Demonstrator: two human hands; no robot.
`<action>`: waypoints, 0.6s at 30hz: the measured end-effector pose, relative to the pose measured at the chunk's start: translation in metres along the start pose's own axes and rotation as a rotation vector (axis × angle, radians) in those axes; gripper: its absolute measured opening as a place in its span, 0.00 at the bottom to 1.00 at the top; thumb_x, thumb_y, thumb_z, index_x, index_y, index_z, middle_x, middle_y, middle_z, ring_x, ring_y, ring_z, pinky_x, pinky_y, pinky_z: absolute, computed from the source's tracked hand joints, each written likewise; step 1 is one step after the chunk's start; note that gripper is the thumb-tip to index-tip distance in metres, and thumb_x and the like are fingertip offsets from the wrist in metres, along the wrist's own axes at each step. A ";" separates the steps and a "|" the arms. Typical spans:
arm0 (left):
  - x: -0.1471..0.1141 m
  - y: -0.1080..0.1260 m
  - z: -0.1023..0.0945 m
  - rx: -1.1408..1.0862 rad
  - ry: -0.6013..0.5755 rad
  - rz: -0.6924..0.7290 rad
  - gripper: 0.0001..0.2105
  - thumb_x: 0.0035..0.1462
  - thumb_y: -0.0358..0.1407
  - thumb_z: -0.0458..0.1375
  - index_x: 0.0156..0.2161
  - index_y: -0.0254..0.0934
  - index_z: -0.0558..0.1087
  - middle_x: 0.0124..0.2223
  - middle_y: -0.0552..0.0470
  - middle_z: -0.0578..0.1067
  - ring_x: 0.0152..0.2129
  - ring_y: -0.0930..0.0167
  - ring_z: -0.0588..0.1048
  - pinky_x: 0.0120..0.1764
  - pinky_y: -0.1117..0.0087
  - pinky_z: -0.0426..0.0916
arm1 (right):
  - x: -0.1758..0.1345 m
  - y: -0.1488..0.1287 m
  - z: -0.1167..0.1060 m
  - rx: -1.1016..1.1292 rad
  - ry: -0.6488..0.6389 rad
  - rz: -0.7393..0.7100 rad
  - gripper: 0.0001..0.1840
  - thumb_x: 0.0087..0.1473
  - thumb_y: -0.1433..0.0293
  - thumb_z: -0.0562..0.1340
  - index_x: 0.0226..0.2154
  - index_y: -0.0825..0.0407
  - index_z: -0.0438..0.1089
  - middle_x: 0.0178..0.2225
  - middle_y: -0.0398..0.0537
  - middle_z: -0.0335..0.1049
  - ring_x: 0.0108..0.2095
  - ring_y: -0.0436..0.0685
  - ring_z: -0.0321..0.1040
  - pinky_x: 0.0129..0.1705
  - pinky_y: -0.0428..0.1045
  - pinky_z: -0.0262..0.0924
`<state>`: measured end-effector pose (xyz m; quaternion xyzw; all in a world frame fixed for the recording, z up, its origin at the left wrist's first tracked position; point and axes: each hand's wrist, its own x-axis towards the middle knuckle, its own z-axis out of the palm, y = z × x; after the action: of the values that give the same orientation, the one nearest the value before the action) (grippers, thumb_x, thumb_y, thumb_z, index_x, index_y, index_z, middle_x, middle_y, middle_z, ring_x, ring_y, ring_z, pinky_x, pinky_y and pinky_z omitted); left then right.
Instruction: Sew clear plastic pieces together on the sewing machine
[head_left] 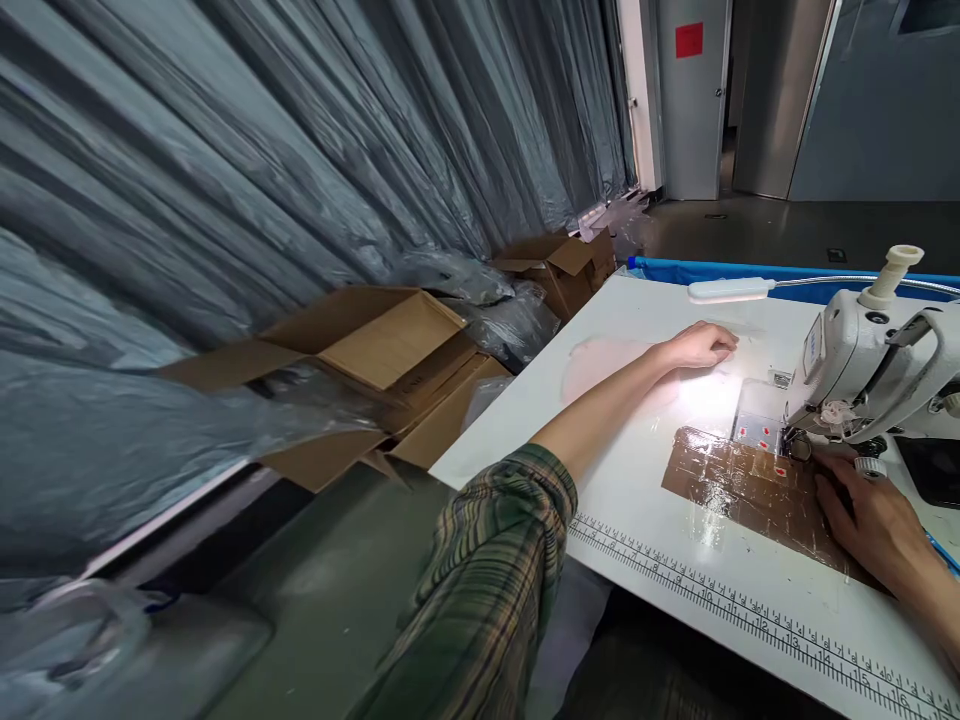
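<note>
My left hand [701, 345] rests on the far part of the white sewing table [630, 455], its fingers curled in and pointing down. A thin pale pink piece of fabric [600, 365] lies flat beneath my forearm. What the curled fingers hold, if anything, is hidden. Close to the needle of the white sewing machine [832, 360] is my right hand [874, 515], thumb and forefinger apart. It lies by the right side of a glossy brown taped patch [739, 490]. Little red arrow marks show beside the presser foot [796, 445].
A ruler strip [709, 595] runs along the table's front edge. A lamp [731, 290] on a bent neck lights the tabletop. Open cardboard boxes [394, 335] and clear plastic bags stand left of the table, below a grey curtain [300, 130]. A dark phone-like slab [930, 470] lies at right.
</note>
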<state>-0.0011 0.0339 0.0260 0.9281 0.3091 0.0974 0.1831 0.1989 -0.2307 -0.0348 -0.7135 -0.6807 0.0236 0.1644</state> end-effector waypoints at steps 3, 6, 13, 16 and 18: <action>-0.014 0.000 -0.010 0.024 0.012 -0.014 0.13 0.63 0.33 0.54 0.48 0.35 0.78 0.63 0.45 0.72 0.59 0.63 0.71 0.61 0.64 0.63 | -0.001 -0.002 -0.001 -0.002 0.001 -0.026 0.27 0.64 0.60 0.47 0.55 0.50 0.74 0.44 0.60 0.75 0.37 0.65 0.77 0.35 0.58 0.74; -0.044 0.000 -0.023 0.073 0.113 -0.126 0.12 0.64 0.33 0.53 0.47 0.35 0.77 0.58 0.44 0.75 0.56 0.63 0.73 0.59 0.63 0.65 | -0.002 -0.002 0.001 -0.026 0.032 -0.038 0.28 0.65 0.60 0.46 0.56 0.50 0.73 0.44 0.62 0.74 0.38 0.68 0.76 0.34 0.60 0.74; -0.121 0.003 -0.020 -0.006 0.097 -0.452 0.13 0.56 0.44 0.63 0.29 0.37 0.70 0.38 0.48 0.76 0.37 0.63 0.76 0.43 0.63 0.70 | -0.004 0.008 0.008 -0.048 0.071 -0.137 0.25 0.64 0.62 0.49 0.55 0.50 0.73 0.48 0.62 0.73 0.46 0.69 0.74 0.36 0.59 0.76; -0.132 0.001 -0.008 -0.078 0.144 -0.485 0.11 0.57 0.40 0.62 0.28 0.38 0.68 0.39 0.50 0.74 0.38 0.66 0.75 0.44 0.65 0.69 | -0.004 0.014 0.010 -0.057 0.063 -0.102 0.25 0.64 0.60 0.49 0.54 0.48 0.74 0.49 0.60 0.74 0.45 0.69 0.74 0.33 0.59 0.75; -0.133 -0.001 -0.003 -0.092 0.168 -0.486 0.11 0.59 0.38 0.60 0.27 0.38 0.67 0.39 0.51 0.73 0.38 0.68 0.75 0.45 0.66 0.69 | -0.004 0.017 0.010 -0.050 0.041 -0.094 0.26 0.64 0.58 0.48 0.54 0.47 0.73 0.50 0.59 0.74 0.44 0.69 0.75 0.32 0.59 0.75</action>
<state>-0.1075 -0.0458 0.0198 0.8060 0.5323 0.1415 0.2169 0.2121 -0.2327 -0.0496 -0.6851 -0.7102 -0.0160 0.1614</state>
